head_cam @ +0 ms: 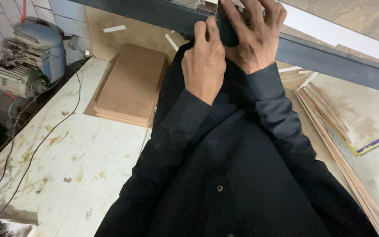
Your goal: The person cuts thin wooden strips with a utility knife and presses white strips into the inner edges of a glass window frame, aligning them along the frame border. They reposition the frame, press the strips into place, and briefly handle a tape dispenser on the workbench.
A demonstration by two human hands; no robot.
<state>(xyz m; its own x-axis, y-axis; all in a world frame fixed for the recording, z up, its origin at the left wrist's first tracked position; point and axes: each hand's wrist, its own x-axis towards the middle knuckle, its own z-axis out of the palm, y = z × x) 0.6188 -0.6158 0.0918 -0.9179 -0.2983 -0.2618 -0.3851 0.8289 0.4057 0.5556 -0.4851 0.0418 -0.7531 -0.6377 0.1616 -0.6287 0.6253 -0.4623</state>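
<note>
Dark grey flat metal frame bar (pixel 330 59) at 12 to 2 o'clock. Black buttoned shirt (pixel 242 175) at 6. Tan-brown stacked fibreboard sheets (pixel 132 83) at 10. Cream worktop (pixel 80 153), yellow-brown stains, at 8. Pale blue motor housing (pixel 40 44) at 10. Pale tan wood strips (pixel 338 149) at 4.

Right hand (pixel 255 37): fingertips cut off by the top edge. Dark frame bar (pixel 330 61) under both hands: its length behind them is hidden, both ends run out of view. Left hand (pixel 203 61): palm side hidden, grip unclear. Motor (pixel 27 57), far left of the hands: partly cropped.
</note>
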